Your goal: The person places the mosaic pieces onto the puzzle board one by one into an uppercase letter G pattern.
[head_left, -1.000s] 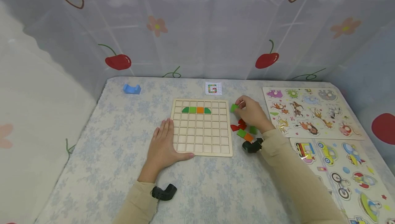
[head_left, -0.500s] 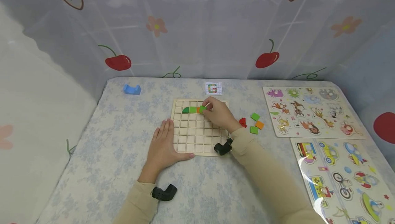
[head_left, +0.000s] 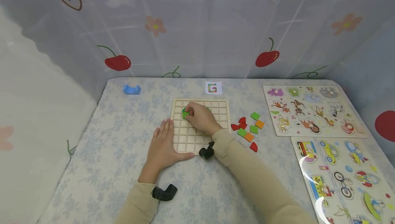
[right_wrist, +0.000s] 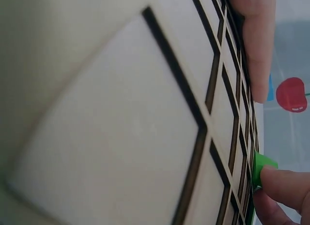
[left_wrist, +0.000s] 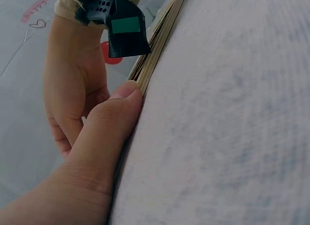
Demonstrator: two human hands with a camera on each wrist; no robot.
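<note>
- The right hand (head_left: pixel 200 118) pinches a green square tile (head_left: pixel 185 115) at its fingertips, up in the upper left part of the wooden grid board (head_left: pixel 223 114), just left of centre in the head view.
- The tile sits at the very tip of the grip, on the hand's left side; it hangs over the cells just under the row where a green piece shows, and the fingers cover most of that row, so I cannot tell which cell lies under it.
- The left hand (head_left: pixel 163 147) lies flat with fingers straight, holding nothing, its thumb along the board's lower left edge; it is near the tile, but the right hand has it.
- The right wrist view shows what the head view hides: the green tile (right_wrist: pixel 262 168) tipped up on edge against the grid, a fingertip (right_wrist: pixel 286 182) on it, not lying flat in a cell.
- The left wrist view gives only the thumb (left_wrist: pixel 116 119) pressed to the board's layered edge (left_wrist: pixel 157 43); no tile there.
- Loose red, green and orange tiles (head_left: pixel 248 128) lie right of the board, well apart from both hands.
</note>
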